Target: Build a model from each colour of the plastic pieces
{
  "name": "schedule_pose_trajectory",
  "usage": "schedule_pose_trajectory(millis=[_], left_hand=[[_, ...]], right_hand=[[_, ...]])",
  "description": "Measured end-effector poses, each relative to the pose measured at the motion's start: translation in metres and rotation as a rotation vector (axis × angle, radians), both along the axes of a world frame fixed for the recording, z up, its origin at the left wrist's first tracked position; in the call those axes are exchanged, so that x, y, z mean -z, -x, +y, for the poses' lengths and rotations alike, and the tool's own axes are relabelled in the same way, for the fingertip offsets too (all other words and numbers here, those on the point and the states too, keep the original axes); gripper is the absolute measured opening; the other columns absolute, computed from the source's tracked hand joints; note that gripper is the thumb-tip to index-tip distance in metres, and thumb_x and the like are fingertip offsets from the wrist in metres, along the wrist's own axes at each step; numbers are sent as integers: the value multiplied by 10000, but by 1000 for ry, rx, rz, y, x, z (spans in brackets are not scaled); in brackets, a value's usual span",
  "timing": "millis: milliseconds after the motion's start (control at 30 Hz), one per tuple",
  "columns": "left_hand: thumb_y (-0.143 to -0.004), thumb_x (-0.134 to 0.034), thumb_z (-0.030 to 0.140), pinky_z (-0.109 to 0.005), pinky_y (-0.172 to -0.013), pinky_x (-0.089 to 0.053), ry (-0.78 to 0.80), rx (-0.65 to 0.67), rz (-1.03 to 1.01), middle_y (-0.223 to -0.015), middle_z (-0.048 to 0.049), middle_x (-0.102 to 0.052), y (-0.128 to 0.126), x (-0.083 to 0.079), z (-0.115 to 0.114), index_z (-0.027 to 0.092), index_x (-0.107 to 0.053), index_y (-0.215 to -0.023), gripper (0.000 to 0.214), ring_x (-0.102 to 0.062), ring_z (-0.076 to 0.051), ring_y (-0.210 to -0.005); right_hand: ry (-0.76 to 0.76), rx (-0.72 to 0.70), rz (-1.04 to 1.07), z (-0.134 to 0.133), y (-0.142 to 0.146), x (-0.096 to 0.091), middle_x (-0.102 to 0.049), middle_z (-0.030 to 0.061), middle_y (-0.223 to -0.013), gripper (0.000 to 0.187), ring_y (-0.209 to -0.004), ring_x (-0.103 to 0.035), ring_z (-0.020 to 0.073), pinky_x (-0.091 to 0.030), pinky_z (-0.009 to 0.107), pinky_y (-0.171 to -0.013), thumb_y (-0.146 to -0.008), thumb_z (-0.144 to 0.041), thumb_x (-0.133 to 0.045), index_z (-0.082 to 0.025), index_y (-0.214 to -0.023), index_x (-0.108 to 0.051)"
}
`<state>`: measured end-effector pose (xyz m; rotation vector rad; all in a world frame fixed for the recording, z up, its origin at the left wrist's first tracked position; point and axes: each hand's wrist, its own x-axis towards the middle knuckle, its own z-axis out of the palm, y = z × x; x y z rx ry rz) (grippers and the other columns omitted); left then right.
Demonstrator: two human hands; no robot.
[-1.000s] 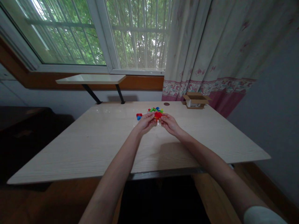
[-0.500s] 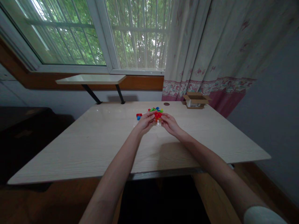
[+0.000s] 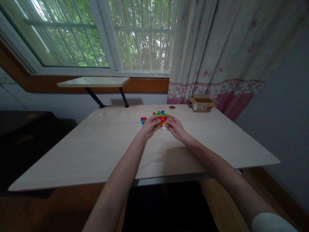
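Head view: the left hand (image 3: 151,126) and right hand (image 3: 175,127) are meeting near the middle of the table (image 3: 96,154), both apparently pinching a red plastic piece (image 3: 163,119), though the fingers are partly hiding the grip. A pile of coloured plastic pieces (image 3: 159,113) is lying at 12 o'clock from the hands, red and blue pieces (image 3: 143,120) at 10 o'clock, and a cardboard box (image 3: 202,103) at 2 o'clock. The main risk is uneven finger pressure: the red piece could be slipping free, or a stray knuckle could be scattering the loose pile across the smooth top.
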<state>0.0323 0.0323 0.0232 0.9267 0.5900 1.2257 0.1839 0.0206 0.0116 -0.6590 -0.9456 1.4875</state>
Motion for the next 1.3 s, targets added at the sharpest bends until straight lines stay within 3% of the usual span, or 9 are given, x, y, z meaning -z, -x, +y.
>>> schedule_pose_trajectory(millis=[800, 1300], left_hand=[[-606, -741, 102, -239, -627, -483, -15, 83, 26, -867, -111, -704, 4, 1, 0, 112, -697, -939, 336, -624, -128, -661], [-595, -747, 119, -225, -641, -482, -42, 116, 28, -855, -100, -710, 3, 0, -1, 119, -710, -902, 309, -631, -123, -664]], right_hand=[[103, -146, 84, 7, -6, 10, -640, -37, -763, 198, -583, -496, 72, -401, 209, -551, -658, -254, -739, -224, -818, -626], [91, -224, 132, 7, -6, 10, -643, -40, -764, 144, -597, -528, 64, -447, 187, -570, -721, -207, -690, -219, -836, -604]])
